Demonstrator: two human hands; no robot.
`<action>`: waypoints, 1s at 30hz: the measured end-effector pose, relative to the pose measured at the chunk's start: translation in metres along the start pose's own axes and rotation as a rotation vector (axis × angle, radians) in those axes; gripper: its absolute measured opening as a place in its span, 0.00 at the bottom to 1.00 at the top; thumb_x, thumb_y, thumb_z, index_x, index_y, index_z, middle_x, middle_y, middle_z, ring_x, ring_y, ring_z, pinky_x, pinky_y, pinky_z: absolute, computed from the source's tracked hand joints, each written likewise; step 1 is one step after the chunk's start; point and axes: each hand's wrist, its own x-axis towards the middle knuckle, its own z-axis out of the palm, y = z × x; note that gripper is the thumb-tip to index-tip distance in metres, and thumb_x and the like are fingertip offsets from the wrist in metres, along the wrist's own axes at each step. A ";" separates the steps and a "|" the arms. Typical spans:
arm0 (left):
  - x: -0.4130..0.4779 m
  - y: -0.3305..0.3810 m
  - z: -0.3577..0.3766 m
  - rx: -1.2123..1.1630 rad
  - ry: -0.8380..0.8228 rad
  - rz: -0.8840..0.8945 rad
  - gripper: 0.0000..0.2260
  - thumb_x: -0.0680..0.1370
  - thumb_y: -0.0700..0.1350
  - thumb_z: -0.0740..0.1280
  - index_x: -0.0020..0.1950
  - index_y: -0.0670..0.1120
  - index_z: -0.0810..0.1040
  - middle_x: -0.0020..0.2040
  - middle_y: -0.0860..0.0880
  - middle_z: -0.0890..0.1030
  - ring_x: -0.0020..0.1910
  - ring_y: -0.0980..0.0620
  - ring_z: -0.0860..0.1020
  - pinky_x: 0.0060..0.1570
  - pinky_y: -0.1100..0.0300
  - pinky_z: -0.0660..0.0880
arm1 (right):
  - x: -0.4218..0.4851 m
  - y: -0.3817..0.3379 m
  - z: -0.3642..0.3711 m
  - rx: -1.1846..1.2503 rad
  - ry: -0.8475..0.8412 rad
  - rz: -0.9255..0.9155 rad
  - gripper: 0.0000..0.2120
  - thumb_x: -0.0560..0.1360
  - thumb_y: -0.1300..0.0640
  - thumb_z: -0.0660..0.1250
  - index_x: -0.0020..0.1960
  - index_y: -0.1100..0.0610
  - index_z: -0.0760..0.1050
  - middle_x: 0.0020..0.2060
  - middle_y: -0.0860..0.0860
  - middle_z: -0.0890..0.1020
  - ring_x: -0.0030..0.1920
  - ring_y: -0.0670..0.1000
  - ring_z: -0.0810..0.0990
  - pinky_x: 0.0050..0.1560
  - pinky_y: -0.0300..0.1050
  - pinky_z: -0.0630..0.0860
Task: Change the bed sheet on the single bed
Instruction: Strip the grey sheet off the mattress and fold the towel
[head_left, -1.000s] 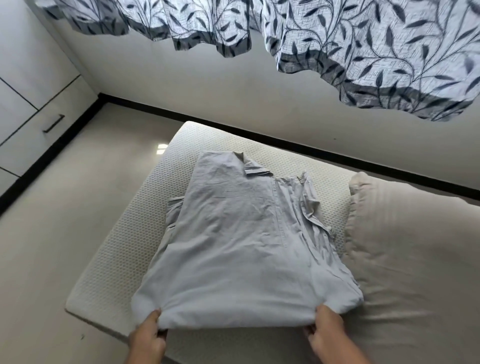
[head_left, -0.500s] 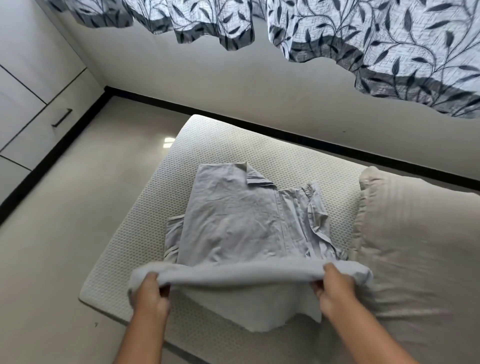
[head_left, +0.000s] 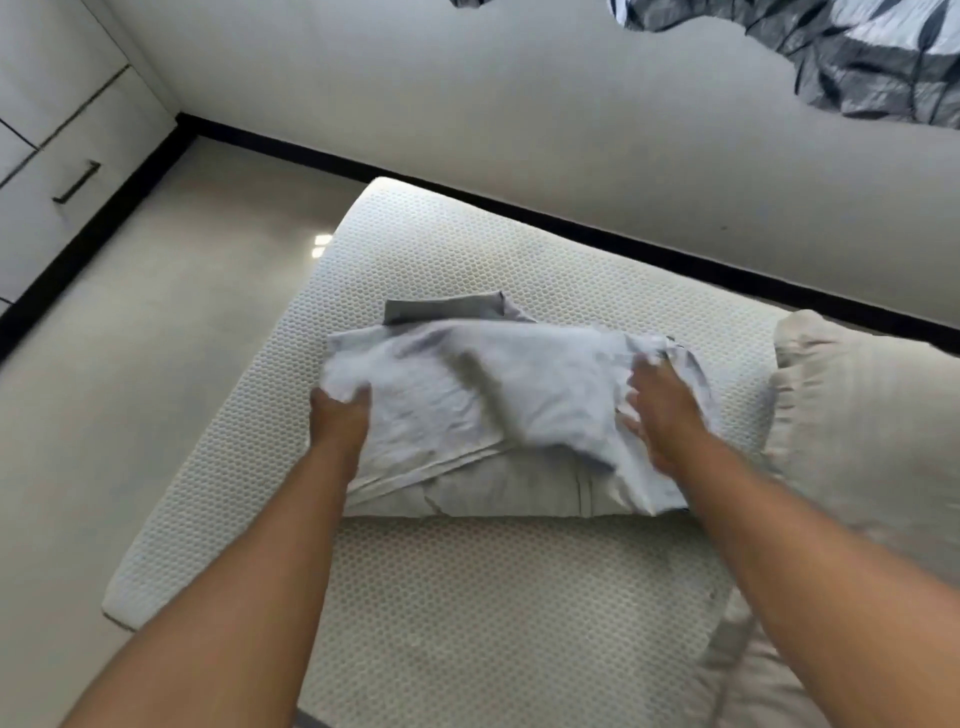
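The sheet (head_left: 498, 410) lies folded into a thick bundle on the mattress (head_left: 467, 597), near its middle, with a pillow (head_left: 862, 415) just beside it toward the wall side. The left hand (head_left: 340, 415) grips the bundle's left edge, fingers curled into the cloth. The right hand (head_left: 660, 410) rests on top near the right edge, fingers blurred but seemingly spread and pressing. The mattress is bare, so stripping looks done; whether this sheet is the old or fresh one is unclear, and spreading and tucking remain.
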 end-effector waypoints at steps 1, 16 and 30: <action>0.001 -0.021 0.006 0.312 -0.043 0.097 0.36 0.79 0.55 0.69 0.80 0.43 0.57 0.77 0.40 0.64 0.73 0.41 0.66 0.72 0.49 0.65 | 0.001 0.021 0.003 -0.283 0.011 -0.068 0.24 0.82 0.43 0.60 0.72 0.55 0.71 0.70 0.59 0.75 0.68 0.61 0.75 0.68 0.56 0.72; 0.005 -0.196 -0.001 1.399 -0.243 0.739 0.58 0.63 0.63 0.79 0.83 0.47 0.49 0.83 0.45 0.49 0.81 0.40 0.50 0.70 0.31 0.59 | 0.011 0.204 -0.002 -1.662 -0.170 -0.535 0.59 0.66 0.34 0.76 0.83 0.54 0.45 0.82 0.61 0.45 0.81 0.64 0.48 0.76 0.67 0.57; -0.025 -0.095 0.007 1.363 -0.787 0.595 0.14 0.80 0.49 0.64 0.65 0.57 0.79 0.61 0.49 0.83 0.58 0.47 0.80 0.55 0.55 0.74 | -0.017 0.133 -0.002 -1.562 -0.579 -0.418 0.10 0.79 0.54 0.60 0.59 0.50 0.75 0.54 0.54 0.82 0.55 0.57 0.80 0.50 0.49 0.75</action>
